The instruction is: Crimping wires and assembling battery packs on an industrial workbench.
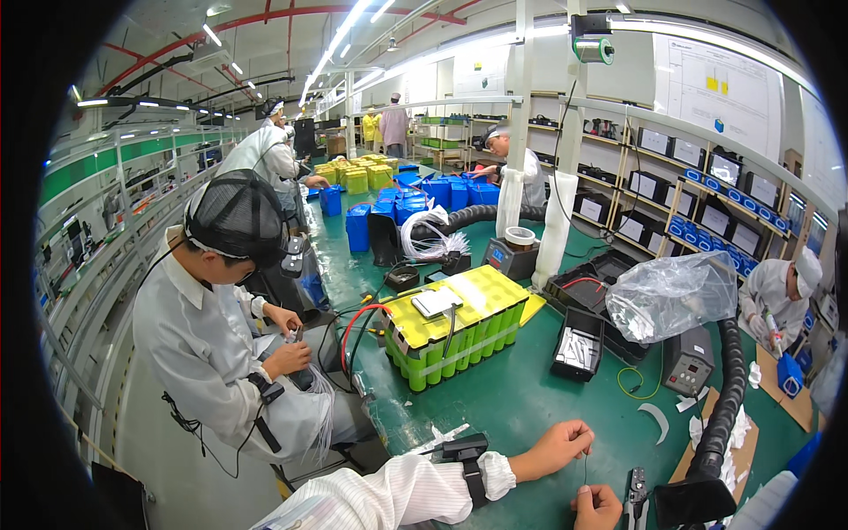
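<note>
At the near edge of the green bench, my left hand (558, 449) is closed in a pinch on the upper end of a thin dark wire (586, 470). Below it my right hand (598, 510), cut off by the lower edge, pinches the wire's other end. The wire runs nearly upright between the two. Just right of my right hand lies a pair of wire strippers (635, 499) with its jaws pointing away. Beyond my left hand sits a battery pack (455, 331) of green cells with a yellow top. A white flat box (436, 301) rests on that pack.
A black tray (579, 344) holds small white pieces. Clear plastic bag (671, 296), grey control box (688, 361) and black flexible duct (731, 397) stand right. A co-worker (234, 309) sits at left handling white wires. Blue packs (358, 227) and more people are farther back.
</note>
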